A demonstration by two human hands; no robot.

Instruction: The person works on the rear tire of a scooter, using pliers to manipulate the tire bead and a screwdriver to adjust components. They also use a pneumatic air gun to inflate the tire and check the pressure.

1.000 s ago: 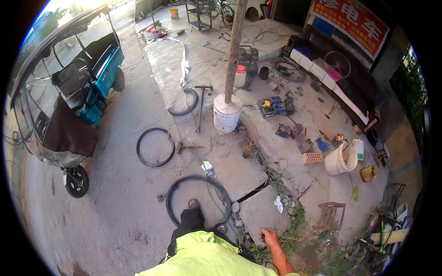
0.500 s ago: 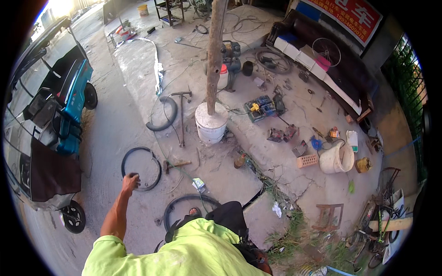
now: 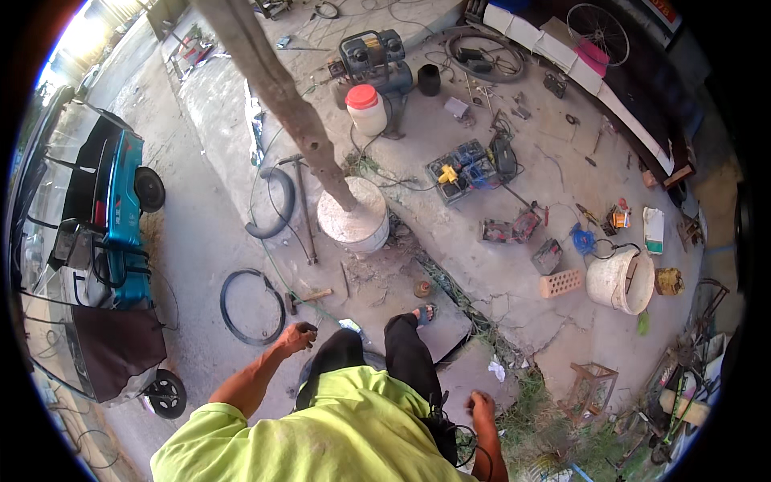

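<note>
My left hand [image 3: 297,337] hangs in the air over the ground, its fingers loosely bent and apart, with nothing seen in it. It is nearest to a black bicycle tire [image 3: 225,307] lying flat and a hammer [image 3: 312,297] with a wooden handle. Low on the right, my right hand [image 3: 481,406] hangs beside my hip, its fingers half curled and no object visible in them. Another tire [image 3: 307,371] lies partly hidden under my legs. A small bright box [image 3: 349,324] shows by my left knee.
A wooden post stands in a white bucket [image 3: 353,225] ahead, with a pickaxe [image 3: 303,213] and a curved tire piece [image 3: 285,205] beside it. An air compressor [image 3: 373,60], tools [image 3: 474,169], a brick [image 3: 560,283] and a pale bucket [image 3: 614,281] lie right. A blue three-wheeler [image 3: 124,193] stands left.
My left hand has drawn back from above the flat tire toward my knee. My right hand has come into view. My legs have stepped forward, and the view has shifted right.
</note>
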